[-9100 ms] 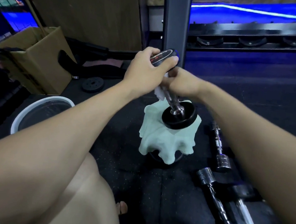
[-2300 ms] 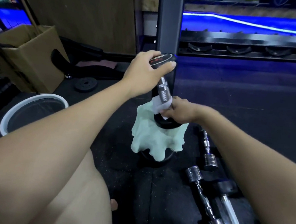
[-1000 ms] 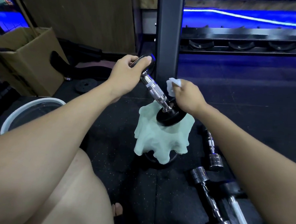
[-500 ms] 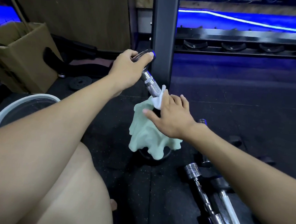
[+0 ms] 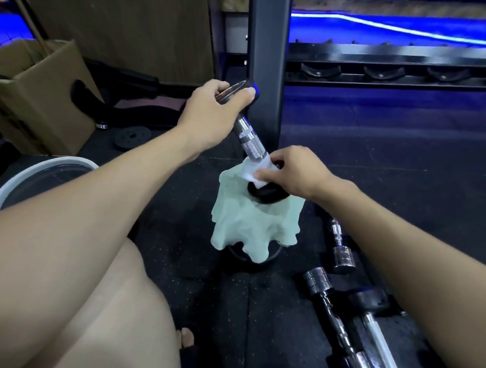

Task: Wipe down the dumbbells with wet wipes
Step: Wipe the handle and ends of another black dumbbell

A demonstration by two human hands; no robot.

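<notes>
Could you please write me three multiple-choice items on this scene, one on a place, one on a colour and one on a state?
1. Where does the lower end of the held dumbbell rest?
A. on the green cloth
B. in the cardboard box
C. in the white bucket

2. What colour is the wipe?
A. red
B. white
C. black

3. How is the held dumbbell oriented?
A. lying flat on the floor
B. hanging from the rack
C. tilted, one end up

Answers:
1 A: its black lower weight sits on the draped cloth.
2 B: the right hand pinches a white wipe against the handle.
3 C: the left hand grips the raised upper end.
</notes>
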